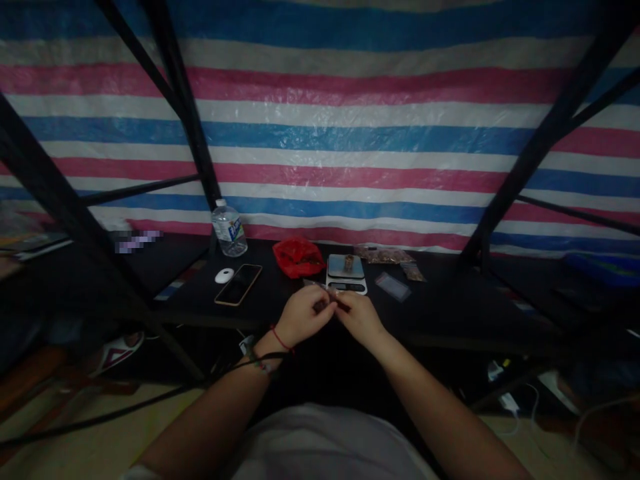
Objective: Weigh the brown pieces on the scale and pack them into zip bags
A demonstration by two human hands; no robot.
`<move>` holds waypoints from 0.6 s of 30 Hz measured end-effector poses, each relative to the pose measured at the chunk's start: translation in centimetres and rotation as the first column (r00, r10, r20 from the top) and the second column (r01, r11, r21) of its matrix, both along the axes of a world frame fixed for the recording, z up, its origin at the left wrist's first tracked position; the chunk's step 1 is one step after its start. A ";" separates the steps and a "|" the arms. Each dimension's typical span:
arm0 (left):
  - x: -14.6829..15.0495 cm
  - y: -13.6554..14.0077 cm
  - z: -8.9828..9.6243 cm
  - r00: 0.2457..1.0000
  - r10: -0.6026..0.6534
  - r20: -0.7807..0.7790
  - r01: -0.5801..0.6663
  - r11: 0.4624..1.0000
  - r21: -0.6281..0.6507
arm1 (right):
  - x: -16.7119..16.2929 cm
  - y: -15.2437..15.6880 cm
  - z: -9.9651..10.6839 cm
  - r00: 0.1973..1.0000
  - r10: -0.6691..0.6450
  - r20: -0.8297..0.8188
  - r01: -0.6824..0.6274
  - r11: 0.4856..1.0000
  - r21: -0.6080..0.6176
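My left hand and my right hand meet at the front edge of the black table, fingers pinched. Between them they hold a small clear plastic bag, mostly covered by the fingers. Just beyond the fingertips sits a white digital scale. A small brownish container stands on its platform; its contents are too small to tell. Left of the scale lies an open red plastic bag with something dark inside. To the right are a flat clear zip bag and a small bag of brown bits.
A larger bag of brown bits lies behind the scale. At the left are a clear plastic bottle, a phone and a round white object. Black metal posts flank the table, with a striped sheet behind.
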State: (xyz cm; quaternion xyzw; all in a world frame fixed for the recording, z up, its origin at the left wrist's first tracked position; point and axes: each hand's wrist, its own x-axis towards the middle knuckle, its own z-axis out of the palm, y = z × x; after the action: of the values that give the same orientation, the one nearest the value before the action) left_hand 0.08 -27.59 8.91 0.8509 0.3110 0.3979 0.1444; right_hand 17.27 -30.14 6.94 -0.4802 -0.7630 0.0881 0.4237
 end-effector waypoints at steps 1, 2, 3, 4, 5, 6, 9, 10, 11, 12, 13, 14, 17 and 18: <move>-0.3 0.0 -0.3 0.996 0.009 0.085 -0.011 1.000 0.016 | 0.2 -0.3 0.0 1.000 -0.006 -0.030 0.005 1.000 -0.021; -0.5 0.2 -0.7 0.983 0.017 0.183 -0.018 1.000 0.004 | 0.5 -0.5 -0.1 0.998 -0.008 -0.063 0.005 0.999 -0.045; -0.8 0.6 -1.1 0.960 0.014 0.279 -0.001 0.999 -0.049 | 0.7 -0.6 -0.2 0.995 -0.005 -0.095 -0.002 0.997 -0.071; -1.0 1.1 -1.6 0.930 -0.003 0.367 0.061 0.987 -0.147 | 0.9 -0.6 -0.4 0.992 0.003 -0.126 -0.015 0.995 -0.098; -1.2 1.6 -2.1 0.897 -0.024 0.442 0.158 0.950 -0.269 | 1.1 -0.5 -0.6 0.987 0.013 -0.157 -0.033 0.992 -0.122; -1.4 2.2 -2.5 0.871 -0.035 0.490 0.258 0.882 -0.394 | 1.3 -0.3 -0.8 0.981 0.027 -0.192 -0.055 0.988 -0.142; -1.5 3.5 -3.8 0.849 0.005 0.529 0.387 0.676 -0.627 | 1.4 0.7 -1.8 0.953 0.062 -0.295 -0.123 0.974 -0.191; -1.5 3.8 -4.2 0.849 0.033 0.527 0.383 0.648 -0.658 | 1.4 1.0 -2.1 0.946 0.065 -0.318 -0.135 0.970 -0.204; -1.5 4.0 -4.6 0.847 0.061 0.529 0.376 0.635 -0.675 | 1.4 1.3 -2.4 0.942 0.062 -0.330 -0.140 0.966 -0.216; -1.4 4.2 -5.0 0.844 0.079 0.531 0.373 0.625 -0.685 | 1.3 1.5 -2.7 0.941 0.062 -0.332 -0.144 0.963 -0.228; -1.4 4.3 -5.4 0.843 0.090 0.531 0.373 0.613 -0.696 | 1.3 1.7 -2.9 0.943 0.065 -0.325 -0.149 0.959 -0.241; -1.4 4.4 -5.8 0.844 0.097 0.528 0.373 0.601 -0.707 | 1.5 1.9 -3.1 0.946 0.068 -0.317 -0.153 0.955 -0.253; -1.1 4.7 -7.0 0.842 0.148 0.519 0.341 0.600 -0.724 | 2.7 2.9 -3.8 0.939 -0.007 -0.343 -0.080 0.968 -0.240; -0.9 5.0 -7.3 0.840 0.168 0.516 0.328 0.600 -0.730 | 3.5 3.4 -4.1 0.918 -0.072 -0.391 -0.016 0.976 -0.215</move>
State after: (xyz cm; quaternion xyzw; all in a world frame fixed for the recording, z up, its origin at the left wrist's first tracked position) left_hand -0.87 -22.63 1.62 0.5625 0.3610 0.4305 0.6066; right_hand 20.77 -26.71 2.82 -0.5061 -0.6404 0.2589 0.5164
